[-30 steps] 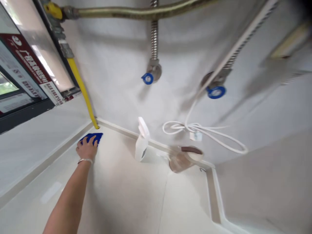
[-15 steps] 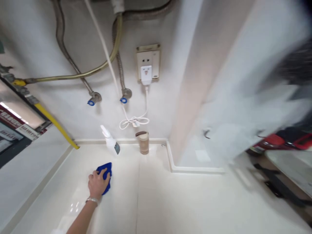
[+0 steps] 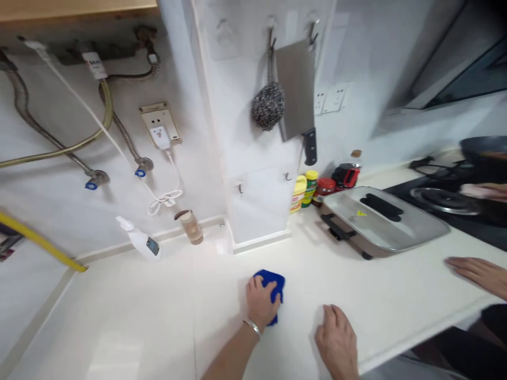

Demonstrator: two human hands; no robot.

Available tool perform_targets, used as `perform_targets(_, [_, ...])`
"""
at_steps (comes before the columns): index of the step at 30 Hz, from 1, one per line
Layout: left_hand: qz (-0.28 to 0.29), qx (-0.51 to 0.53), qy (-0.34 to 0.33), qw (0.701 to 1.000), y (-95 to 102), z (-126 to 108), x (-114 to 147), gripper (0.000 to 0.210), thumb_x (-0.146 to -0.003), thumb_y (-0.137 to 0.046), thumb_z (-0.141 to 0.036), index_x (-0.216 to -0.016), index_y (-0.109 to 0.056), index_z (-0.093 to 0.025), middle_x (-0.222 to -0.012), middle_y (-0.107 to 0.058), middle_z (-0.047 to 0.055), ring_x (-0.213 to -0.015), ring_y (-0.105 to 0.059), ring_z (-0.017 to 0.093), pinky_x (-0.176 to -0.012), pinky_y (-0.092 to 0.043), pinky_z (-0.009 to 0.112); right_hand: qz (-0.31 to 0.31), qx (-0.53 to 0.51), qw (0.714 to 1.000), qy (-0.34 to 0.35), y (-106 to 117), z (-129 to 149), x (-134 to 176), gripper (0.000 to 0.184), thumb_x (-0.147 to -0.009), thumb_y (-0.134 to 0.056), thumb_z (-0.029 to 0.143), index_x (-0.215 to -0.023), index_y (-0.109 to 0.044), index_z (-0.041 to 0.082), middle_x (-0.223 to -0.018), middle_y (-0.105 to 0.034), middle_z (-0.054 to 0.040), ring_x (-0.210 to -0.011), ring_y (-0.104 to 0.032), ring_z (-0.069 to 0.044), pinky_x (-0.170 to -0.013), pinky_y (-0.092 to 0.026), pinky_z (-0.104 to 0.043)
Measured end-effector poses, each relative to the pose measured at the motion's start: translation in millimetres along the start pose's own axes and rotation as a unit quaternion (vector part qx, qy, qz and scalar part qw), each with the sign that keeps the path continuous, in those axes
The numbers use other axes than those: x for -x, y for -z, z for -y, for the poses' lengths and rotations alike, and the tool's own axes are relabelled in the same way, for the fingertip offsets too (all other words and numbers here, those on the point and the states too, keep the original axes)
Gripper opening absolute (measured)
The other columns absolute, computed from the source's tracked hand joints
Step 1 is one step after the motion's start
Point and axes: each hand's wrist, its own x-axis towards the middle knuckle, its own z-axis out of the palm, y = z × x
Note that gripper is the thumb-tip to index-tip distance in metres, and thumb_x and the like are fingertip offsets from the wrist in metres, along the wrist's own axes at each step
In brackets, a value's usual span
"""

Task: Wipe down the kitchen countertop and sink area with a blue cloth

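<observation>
On the glossy white counter point(image 3: 158, 306), the left hand point(image 3: 261, 303) grasps a blue fabric cloth point(image 3: 276, 281); wiping seems under way, what's done or left unclear. The right hand point(image 3: 337, 338) rests half-curled, any hold hidden.

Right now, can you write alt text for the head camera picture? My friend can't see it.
A left hand holds a blue cloth on a white counter, with the right hand resting nearby. Around them are a white spray bottle, a lidded pan and a hanging cleaver; another person's hand lies at far right.
</observation>
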Motion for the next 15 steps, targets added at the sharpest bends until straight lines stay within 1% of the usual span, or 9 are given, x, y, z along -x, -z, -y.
perform_targets(2, [0.025, 0.034, -0.055, 0.998, -18.3, -36.9, 17.2, 0.038, -0.082, -0.066, -0.051, -0.119, -0.070, -0.043, -0.120, -0.058, 0.010, -0.111, -0.050, 0.030, -0.093, -0.045, 0.049, -0.007, 0.001, 1.000, 0.004, 2.1, -1.2, -1.5, 0.044, -0.087, -0.039, 0.021, -0.127, -0.056, 0.012, -0.131, -0.056, -0.0181, -0.122, -0.056, -0.033, -0.100, -0.048, -0.044])
perform_targets(3, [0.039, 0.052, -0.080, 0.995, -24.2, -49.4, 25.8, 0.039, -0.081, -0.068, -0.053, -0.119, -0.070, -0.044, -0.120, -0.058, 0.010, -0.111, -0.050, 0.030, -0.094, -0.045, 0.050, -0.009, -0.001, 1.000, 0.005, 2.3, -3.3, -1.5, 0.044, -0.088, -0.039, 0.021, -0.127, -0.056, 0.013, -0.131, -0.056, -0.0177, -0.123, -0.055, -0.033, -0.100, -0.048, -0.044])
perform_targets(4, [0.054, 0.070, -0.098, 0.991, -27.9, -57.4, 33.7, 0.040, -0.080, -0.069, -0.054, -0.118, -0.070, -0.044, -0.121, -0.058, 0.010, -0.112, -0.050, 0.030, -0.094, -0.045, 0.051, -0.010, -0.004, 1.000, 0.008, 2.0, -6.2, -1.0, 0.044, -0.088, -0.039, 0.022, -0.127, -0.056, 0.013, -0.131, -0.056, -0.0177, -0.123, -0.055, -0.033, -0.100, -0.048, -0.044])
perform_targets(6, [0.077, 0.103, -0.114, 0.985, -28.4, -59.8, 47.3, 0.041, -0.079, -0.070, -0.056, -0.118, -0.071, -0.044, -0.124, -0.058, 0.009, -0.114, -0.049, 0.031, -0.096, -0.044, 0.052, -0.010, -0.015, 1.000, 0.020, 0.0, -14.0, 1.5, 0.044, -0.090, -0.038, 0.024, -0.128, -0.056, 0.012, -0.131, -0.055, -0.0188, -0.124, -0.054, -0.034, -0.100, -0.049, -0.046])
perform_targets(8, [0.075, 0.122, -0.099, 0.985, -20.0, -46.0, 60.7, 0.041, -0.078, -0.071, -0.055, -0.118, -0.071, -0.044, -0.125, -0.058, 0.009, -0.116, -0.049, 0.031, -0.099, -0.044, 0.053, -0.011, -0.033, 0.999, 0.040, -3.2, -22.9, 4.5, 0.046, -0.090, -0.039, 0.027, -0.130, -0.056, 0.010, -0.134, -0.053, -0.0212, -0.125, -0.053, -0.037, -0.100, -0.049, -0.050])
perform_targets(10, [0.044, 0.119, -0.060, 0.990, -3.6, -20.9, 78.0, 0.041, -0.077, -0.073, -0.054, -0.117, -0.072, -0.045, -0.125, -0.058, 0.009, -0.115, -0.050, 0.030, -0.101, -0.044, 0.054, -0.009, -0.060, 0.996, 0.064, -6.6, -31.2, 6.7, 0.048, -0.090, -0.040, 0.029, -0.131, -0.055, 0.009, -0.136, -0.051, -0.0235, -0.128, -0.051, -0.040, -0.101, -0.049, -0.053])
perform_targets(13, [-0.031, 0.057, 0.053, 0.997, 33.3, 27.4, 113.2, 0.039, -0.075, -0.077, -0.049, -0.113, -0.074, -0.045, -0.124, -0.060, 0.008, -0.115, -0.052, 0.029, -0.101, -0.046, 0.050, 0.001, -0.093, 0.992, 0.089, -9.0, -40.6, 8.5, 0.052, -0.088, -0.043, 0.031, -0.133, -0.055, 0.008, -0.137, -0.049, -0.0250, -0.128, -0.050, -0.043, -0.100, -0.049, -0.056])
perform_targets(15, [-0.072, -0.001, 0.149, 0.986, 63.5, 63.2, 141.3, 0.036, -0.076, -0.076, -0.044, -0.113, -0.074, -0.044, -0.123, -0.061, 0.006, -0.116, -0.053, 0.026, -0.103, -0.046, 0.044, 0.010, -0.097, 0.991, 0.092, -7.9, -44.5, 9.2, 0.055, -0.086, -0.045, 0.032, -0.133, -0.055, 0.007, -0.136, -0.049, -0.0258, -0.124, -0.052, -0.045, -0.098, -0.049, -0.058])
